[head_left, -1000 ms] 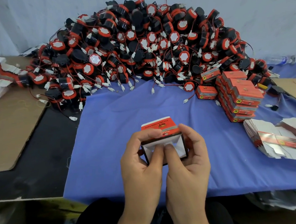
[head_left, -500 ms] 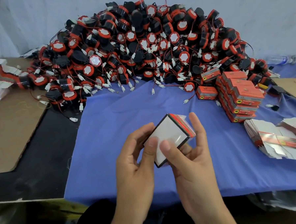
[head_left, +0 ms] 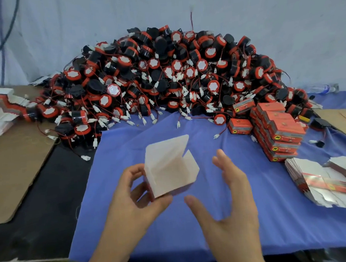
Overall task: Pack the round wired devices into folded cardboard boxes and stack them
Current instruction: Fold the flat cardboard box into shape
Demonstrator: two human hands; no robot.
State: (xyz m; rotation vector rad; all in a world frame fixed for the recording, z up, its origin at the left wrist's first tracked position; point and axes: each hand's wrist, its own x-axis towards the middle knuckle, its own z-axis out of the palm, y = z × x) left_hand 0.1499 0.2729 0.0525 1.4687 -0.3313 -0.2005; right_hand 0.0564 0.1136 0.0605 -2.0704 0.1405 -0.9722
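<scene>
Head view: the small folded cardboard box, red outside and white inside (head_left: 170, 167), was worked between both hands half a second ago. Now the left hand (head_left: 135, 195) holds it alone, with the lid flap up and the mouth open. The thumb and curled fingers pinch its lower left corner. The right hand (head_left: 230, 206) has let go and hovers just right of the box, fingers straight and spread, holding nothing.

The box looks formed and ready to fill, so the free hand probably reaches next for the heap of round black-and-red wired devices (head_left: 165, 77) beyond it. In front of the heap, the blue cloth (head_left: 214, 239) leaves open room. At the heap's right front, the stack of closed orange boxes (head_left: 278, 133) and a fanned pile of flat box blanks (head_left: 319, 181) bound that side. Loose white connectors at the heap's front edge could snag.
</scene>
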